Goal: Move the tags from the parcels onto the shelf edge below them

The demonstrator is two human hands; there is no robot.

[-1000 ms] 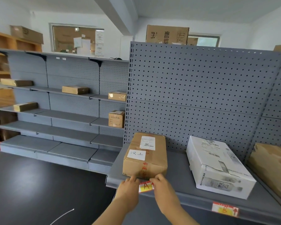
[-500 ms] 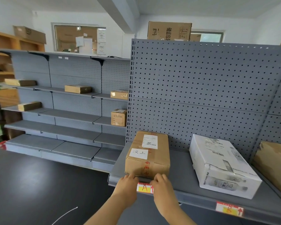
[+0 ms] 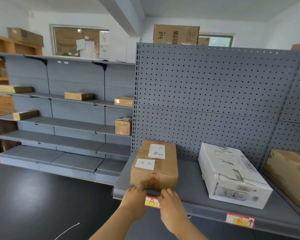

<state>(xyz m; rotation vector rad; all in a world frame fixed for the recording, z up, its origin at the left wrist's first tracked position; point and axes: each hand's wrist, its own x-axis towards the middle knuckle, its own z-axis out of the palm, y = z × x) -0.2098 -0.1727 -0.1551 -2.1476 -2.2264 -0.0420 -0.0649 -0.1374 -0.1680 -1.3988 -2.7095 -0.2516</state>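
A brown cardboard parcel with two white labels lies on the grey shelf. Right below it, a red and yellow tag marked A sits on the shelf's front edge. My left hand presses the tag's left end and my right hand its right end, fingertips curled over the edge. A white parcel lies to the right, with a second red and yellow tag on the edge below it.
A brown paper parcel lies at the far right. The grey pegboard back panel rises behind the shelf. Another shelving unit on the left carries several small boxes. The floor is dark.
The view has shifted slightly. Both hands stay at the A tag on the shelf edge, pressing it at either end.
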